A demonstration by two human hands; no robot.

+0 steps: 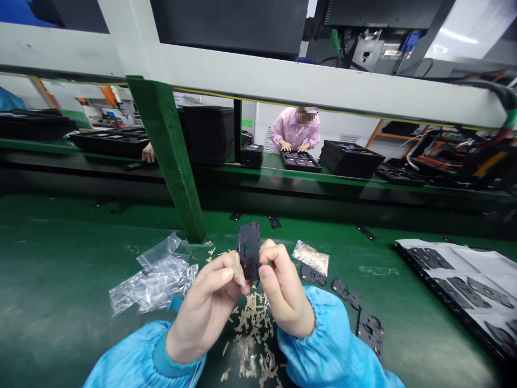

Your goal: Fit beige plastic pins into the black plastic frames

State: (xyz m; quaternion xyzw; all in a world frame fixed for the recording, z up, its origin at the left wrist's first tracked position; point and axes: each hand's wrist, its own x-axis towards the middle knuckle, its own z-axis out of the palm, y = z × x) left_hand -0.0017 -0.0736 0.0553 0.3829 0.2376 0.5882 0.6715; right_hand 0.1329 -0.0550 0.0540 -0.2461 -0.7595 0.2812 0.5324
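Between my hands, a thin black plastic plate [249,245] with small holes stands nearly upright above the green table. My left hand [214,296] grips its lower left side, and a small tan strip [236,265] shows at the thumb and fingers. At the plate's right edge, my right hand [285,285] is closed in a pinch; what sits between its fingertips is hidden. Many loose tan pieces [254,318] lie scattered below my hands. Several similar black plates [346,292] rest to the right of my right sleeve.
Crumpled clear plastic bags [157,280] lie on the left. A bag of tan pieces [311,257] is beyond my right hand. On the right stands a tray [456,285] holding black plates. A green post [167,161] rises ahead; a person in pink [297,129] works across the line.
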